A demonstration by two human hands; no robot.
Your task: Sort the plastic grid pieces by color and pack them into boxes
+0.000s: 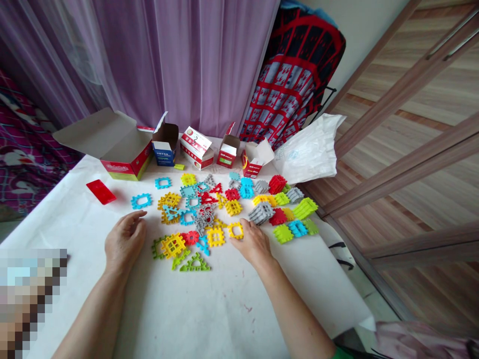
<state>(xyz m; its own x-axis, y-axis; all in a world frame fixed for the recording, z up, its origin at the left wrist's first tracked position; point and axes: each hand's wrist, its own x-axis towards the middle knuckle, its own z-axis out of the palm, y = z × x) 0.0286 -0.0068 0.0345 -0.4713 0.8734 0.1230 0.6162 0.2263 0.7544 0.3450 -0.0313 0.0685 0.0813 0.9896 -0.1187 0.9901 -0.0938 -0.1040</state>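
Observation:
My right hand [252, 242] grips the right edge of a yellow square frame piece [235, 230] at the right side of a loose pile of plastic pieces. My left hand [125, 237] rests on the white table left of the pile, fingers curled together; whether anything is inside is hidden. Nearby lie a blue frame piece [141, 201], a yellow window-shaped piece [173, 245], a green triangle [195, 263] and another yellow piece [216, 237]. Right of my right hand are stacks of grey [262, 213], red [278, 217], green [283, 234] and blue [298, 229] pieces.
Along the back of the table [179, 319] stand a large open box [125, 167], a blue box [164, 154], a white-and-red box [196, 148] and two small red boxes. A white plastic bag [310, 149] lies at the back right. A red tray [101, 192] sits left.

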